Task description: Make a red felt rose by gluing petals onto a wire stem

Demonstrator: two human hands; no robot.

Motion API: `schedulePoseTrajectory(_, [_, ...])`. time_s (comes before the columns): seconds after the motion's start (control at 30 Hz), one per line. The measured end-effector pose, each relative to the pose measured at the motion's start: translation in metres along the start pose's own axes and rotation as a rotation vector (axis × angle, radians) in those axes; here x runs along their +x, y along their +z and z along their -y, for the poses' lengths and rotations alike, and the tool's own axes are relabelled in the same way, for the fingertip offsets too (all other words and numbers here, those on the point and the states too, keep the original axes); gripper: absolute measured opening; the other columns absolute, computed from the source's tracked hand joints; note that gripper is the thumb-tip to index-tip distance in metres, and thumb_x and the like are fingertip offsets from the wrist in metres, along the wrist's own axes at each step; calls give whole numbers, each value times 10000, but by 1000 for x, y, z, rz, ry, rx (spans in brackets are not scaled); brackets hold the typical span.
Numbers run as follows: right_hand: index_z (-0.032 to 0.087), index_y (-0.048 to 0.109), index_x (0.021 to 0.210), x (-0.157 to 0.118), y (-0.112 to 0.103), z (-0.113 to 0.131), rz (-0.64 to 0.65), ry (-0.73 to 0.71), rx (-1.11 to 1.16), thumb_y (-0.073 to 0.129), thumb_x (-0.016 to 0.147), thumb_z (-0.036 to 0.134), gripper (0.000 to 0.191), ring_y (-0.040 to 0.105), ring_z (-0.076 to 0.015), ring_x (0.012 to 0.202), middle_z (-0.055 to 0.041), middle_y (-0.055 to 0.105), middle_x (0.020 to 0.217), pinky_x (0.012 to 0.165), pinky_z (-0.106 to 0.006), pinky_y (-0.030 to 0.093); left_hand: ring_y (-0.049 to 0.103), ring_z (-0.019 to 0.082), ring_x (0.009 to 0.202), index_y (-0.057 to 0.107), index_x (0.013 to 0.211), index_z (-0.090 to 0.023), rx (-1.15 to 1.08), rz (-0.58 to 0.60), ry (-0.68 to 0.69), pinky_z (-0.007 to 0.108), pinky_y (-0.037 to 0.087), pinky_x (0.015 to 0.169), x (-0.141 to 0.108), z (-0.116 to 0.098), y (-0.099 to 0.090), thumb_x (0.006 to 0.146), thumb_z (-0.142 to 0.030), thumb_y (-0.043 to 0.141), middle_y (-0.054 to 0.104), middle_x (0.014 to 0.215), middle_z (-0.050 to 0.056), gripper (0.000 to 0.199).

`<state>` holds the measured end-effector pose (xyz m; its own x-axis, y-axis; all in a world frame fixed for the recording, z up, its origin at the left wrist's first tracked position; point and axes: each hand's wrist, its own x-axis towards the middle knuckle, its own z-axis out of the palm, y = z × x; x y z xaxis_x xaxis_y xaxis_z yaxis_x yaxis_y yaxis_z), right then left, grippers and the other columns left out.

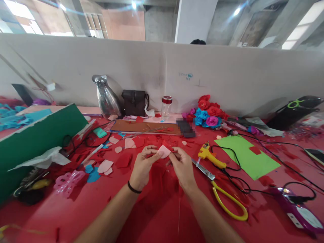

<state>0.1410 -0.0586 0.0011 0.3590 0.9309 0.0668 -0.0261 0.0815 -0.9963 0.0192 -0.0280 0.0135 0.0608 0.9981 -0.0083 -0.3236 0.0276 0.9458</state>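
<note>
Between my two hands, above the red tabletop (101, 206), is a small pale pink paper petal (164, 151). My left hand (144, 165) pinches its left side between thumb and fingers; a dark band circles that wrist. On the petal's right edge, my right hand (181, 165) has its thumb and fingertips closed. Something red shows just behind the petal, too covered to make out. Close to my right hand lie scissors (222, 194) with yellow handles and a yellow glue gun (211, 155). Loose red petals (124, 160) and pink petals (105, 166) lie left of my left hand.
A green board (43, 138) stands at the left. Along the back are a steel jug (107, 98), a dark bag (134, 103), a glass jar (166, 108) and paper flowers (210, 111). Cables, a green sheet (250, 158) and a purple power strip (298, 209) occupy the right.
</note>
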Motion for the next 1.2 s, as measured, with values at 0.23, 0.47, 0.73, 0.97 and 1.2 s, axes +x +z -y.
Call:
schedulePoseTrajectory(0.23, [186, 619, 836, -6, 4, 4, 80, 21, 79, 584, 762, 329, 165, 552, -100, 455, 18, 653, 667, 493, -216, 434, 580, 107, 620, 602, 584, -146, -143, 4, -199, 231, 442, 630, -2, 4, 2, 490, -254, 811, 633, 643, 1, 253])
schedulePoseTrajectory(0.47, [187, 619, 813, -6, 3, 3, 80, 38, 92, 582, 751, 310, 143, 542, -101, 454, 31, 617, 623, 487, -218, 431, 588, 114, 587, 581, 588, -149, -105, -45, -179, 232, 452, 605, -2, 3, 3, 465, -265, 818, 630, 585, -6, 292])
schedulePoseTrajectory(0.73, [176, 613, 836, -4, 4, 1, 144, 85, 141, 607, 735, 355, 206, 555, -96, 448, 13, 659, 668, 464, -206, 423, 579, 109, 606, 561, 629, -157, -49, -82, -90, 231, 446, 625, -1, 10, 1, 524, -253, 783, 613, 605, -19, 264])
schedulePoseTrajectory(0.97, [169, 619, 805, -1, 3, 0, 46, 135, 135, 652, 690, 383, 246, 543, -92, 423, 16, 652, 646, 439, -204, 429, 556, 82, 580, 593, 759, -166, -100, 65, -200, 204, 426, 576, 1, -9, -3, 544, -205, 762, 617, 636, -32, 276])
schedulePoseTrajectory(1.2, [168, 633, 793, 0, 1, 3, 64, 142, 152, 659, 690, 395, 251, 558, -95, 428, 3, 671, 699, 448, -209, 427, 564, 95, 605, 618, 783, -151, 10, 94, -203, 219, 433, 602, 6, -13, -9, 557, -210, 750, 633, 640, -11, 268])
